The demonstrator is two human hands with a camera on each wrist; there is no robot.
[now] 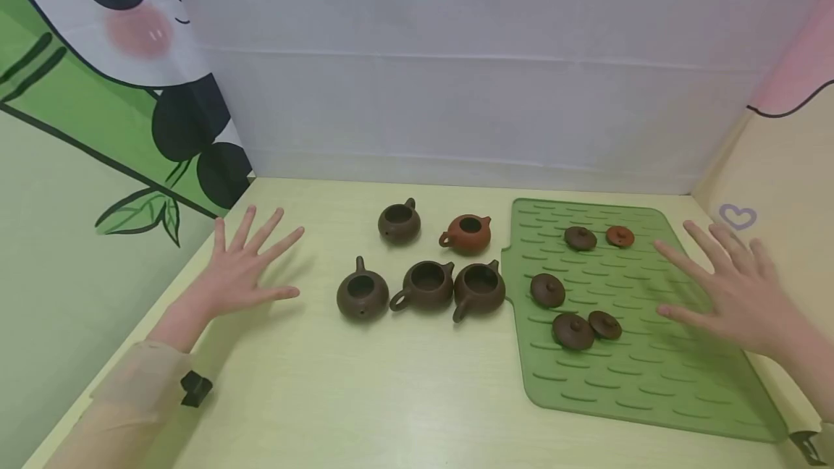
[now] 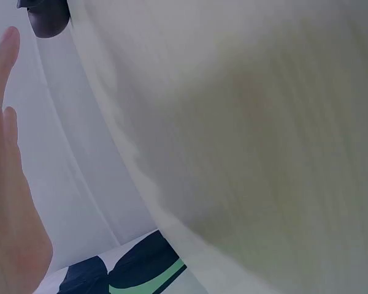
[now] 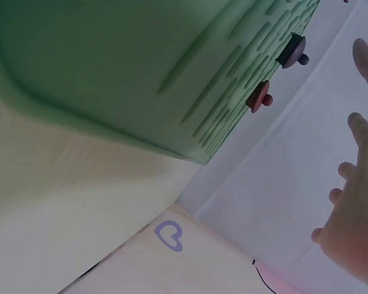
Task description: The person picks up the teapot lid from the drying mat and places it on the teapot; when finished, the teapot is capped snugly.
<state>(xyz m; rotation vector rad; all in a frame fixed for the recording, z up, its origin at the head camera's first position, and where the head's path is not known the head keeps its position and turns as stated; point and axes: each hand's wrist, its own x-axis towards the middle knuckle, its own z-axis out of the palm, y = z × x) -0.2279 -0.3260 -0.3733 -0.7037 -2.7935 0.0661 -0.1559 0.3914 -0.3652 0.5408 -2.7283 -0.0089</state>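
Note:
My left hand (image 1: 241, 273) is spread over the left side of the table, fingers straight and holding nothing. Over the right side of the green mat (image 1: 651, 389), my right hand (image 1: 736, 292) is likewise spread, with nothing in it. Between the hands stand several small lidless teapots: a dark one (image 1: 399, 224) and a reddish-brown one (image 1: 469, 234) at the back, and in front a dark teapot (image 1: 362, 295), another (image 1: 427, 286) and a third (image 1: 479, 289). Dark lids (image 1: 547, 290) and one reddish lid (image 1: 620, 236) lie on the mat; in front, a large lid (image 1: 573, 331) and a smaller lid (image 1: 604, 325) lie together.
A pale cloth wall (image 1: 469, 121) closes off the table's back. The left wall (image 1: 59, 237) carries a panda and bamboo picture, and a purple heart (image 1: 738, 216) marks the right wall. The pale table top (image 1: 365, 396) shows in front of the teapots.

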